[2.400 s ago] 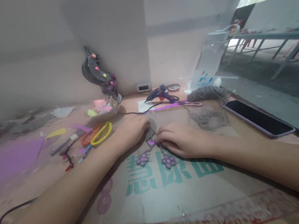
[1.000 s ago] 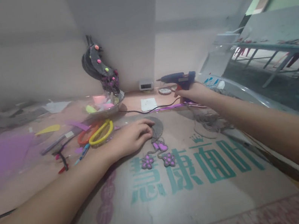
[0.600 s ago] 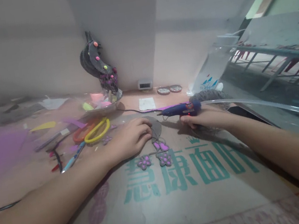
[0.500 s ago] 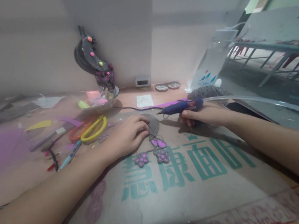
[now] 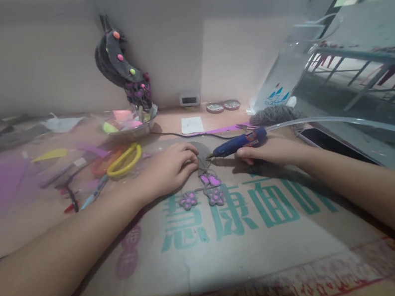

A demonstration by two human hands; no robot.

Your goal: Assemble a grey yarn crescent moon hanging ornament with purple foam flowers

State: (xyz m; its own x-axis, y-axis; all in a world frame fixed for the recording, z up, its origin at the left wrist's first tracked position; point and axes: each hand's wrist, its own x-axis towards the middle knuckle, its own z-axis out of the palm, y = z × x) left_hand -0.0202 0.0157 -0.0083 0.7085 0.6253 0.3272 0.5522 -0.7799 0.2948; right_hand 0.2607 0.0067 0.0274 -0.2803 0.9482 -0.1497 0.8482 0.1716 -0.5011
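My right hand (image 5: pixel 266 151) is closed around the handle of a blue hot glue gun (image 5: pixel 240 142). A long clear glue stick (image 5: pixel 347 119) sticks out of the gun's rear. Its nozzle points left, over or against the right part of a round grey felt piece (image 5: pixel 202 149). My left hand (image 5: pixel 176 169) lies to the left, fingers curled together at the felt's edge; the fingertips are partly hidden. Grey yarn strands run down from the felt to a purple, grey-edged butterfly shape (image 5: pixel 210 180) and two purple-and-grey flowers (image 5: pixel 188 200) lying on the printed cardboard (image 5: pixel 269 257).
Yellow- and orange-handled scissors (image 5: pixel 124 161) lie left. Behind them stands a clear bowl (image 5: pixel 134 131) of colourful bits, near a dark crescent ornament (image 5: pixel 116 60). A small digital clock (image 5: pixel 189 100), white card (image 5: pixel 191 125), grey yarn (image 5: pixel 275 115) and phone (image 5: pixel 337 145) sit farther round.
My right hand left the felt, picked up the glue gun from the back of the table and brought its nozzle down left to the felt. My left hand stayed at the felt.
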